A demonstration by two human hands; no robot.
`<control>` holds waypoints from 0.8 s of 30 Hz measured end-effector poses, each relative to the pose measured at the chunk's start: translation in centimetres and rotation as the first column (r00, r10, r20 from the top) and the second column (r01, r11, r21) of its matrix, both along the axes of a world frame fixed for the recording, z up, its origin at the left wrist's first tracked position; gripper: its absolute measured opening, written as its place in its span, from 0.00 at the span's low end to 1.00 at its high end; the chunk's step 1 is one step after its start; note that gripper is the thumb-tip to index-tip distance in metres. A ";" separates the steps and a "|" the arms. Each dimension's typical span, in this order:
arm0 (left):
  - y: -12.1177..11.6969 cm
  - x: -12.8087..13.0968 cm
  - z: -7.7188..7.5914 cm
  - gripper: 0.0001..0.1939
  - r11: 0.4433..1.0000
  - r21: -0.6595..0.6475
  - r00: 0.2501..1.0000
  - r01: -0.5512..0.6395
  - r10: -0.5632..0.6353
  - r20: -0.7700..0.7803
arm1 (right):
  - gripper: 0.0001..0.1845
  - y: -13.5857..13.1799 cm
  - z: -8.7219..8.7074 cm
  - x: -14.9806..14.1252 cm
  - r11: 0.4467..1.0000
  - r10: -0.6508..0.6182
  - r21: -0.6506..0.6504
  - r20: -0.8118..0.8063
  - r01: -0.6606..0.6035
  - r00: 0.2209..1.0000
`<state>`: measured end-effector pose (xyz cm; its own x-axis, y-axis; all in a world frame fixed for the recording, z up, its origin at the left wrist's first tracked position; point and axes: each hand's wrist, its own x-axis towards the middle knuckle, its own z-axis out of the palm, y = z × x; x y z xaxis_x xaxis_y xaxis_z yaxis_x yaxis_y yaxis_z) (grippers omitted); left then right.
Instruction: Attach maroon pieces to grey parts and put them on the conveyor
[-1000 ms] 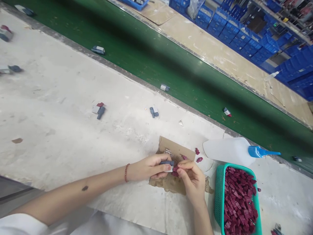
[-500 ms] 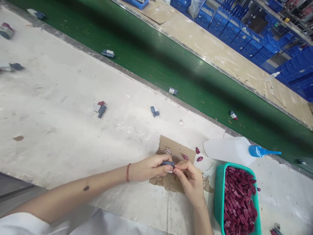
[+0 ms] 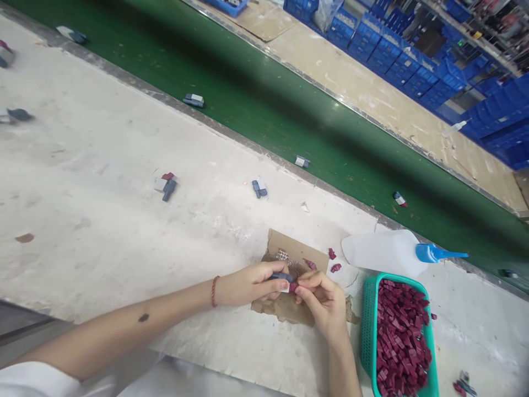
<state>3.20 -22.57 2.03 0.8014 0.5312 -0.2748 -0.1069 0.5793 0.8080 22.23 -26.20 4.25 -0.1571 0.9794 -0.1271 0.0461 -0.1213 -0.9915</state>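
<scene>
My left hand is closed around a small blue-grey and white plastic part. At that part's right end, my right hand pinches a small dark red plastic piece, which touches the white portion. Both hands are over a stained sheet of brown cardboard. A loose dark red piece lies on the cardboard just beyond my fingers, and two more are right of it. To the right stands a green basket heaped with dark red pieces.
A white squeeze bottle with a blue nozzle lies on its side behind the basket. Beyond the white table, a green conveyor belt carries several grey-and-white parts. Similar parts are scattered on the table. Blue crates stand at the far side.
The dark red piece now shows against the end of the held part, between both hands. Parts on the belt have moved to the right. My view has shifted slightly.
</scene>
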 end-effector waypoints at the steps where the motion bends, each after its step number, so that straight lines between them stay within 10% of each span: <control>1: 0.0 0.0 -0.1 0.27 1.000 0.015 1.000 -0.003 0.003 -0.009 | 0.09 -0.1 -0.1 -0.1 1.000 -0.002 0.011 0.001 0.002 1.000; 7: -0.8 0.0 0.5 0.27 0.998 0.062 0.995 -0.029 0.035 -0.096 | 0.08 -0.4 0.1 -0.9 0.998 -0.013 0.055 0.080 0.008 0.997; 13: 0.6 -1.0 3.0 0.20 0.974 0.198 0.963 -0.114 0.157 -0.220 | 0.07 -2.1 4.1 2.9 0.968 -0.133 0.251 0.521 -0.003 0.843; 18: 7.6 -1.7 3.9 0.13 0.759 0.628 0.841 -0.170 0.444 -0.309 | 0.11 -3.7 4.7 10.5 0.942 -0.331 0.270 0.852 0.201 0.405; 24: 18.0 1.5 2.0 0.15 0.472 0.877 0.556 0.087 0.707 -0.436 | 0.10 -2.9 2.4 13.1 0.981 -0.158 0.135 0.973 0.137 0.171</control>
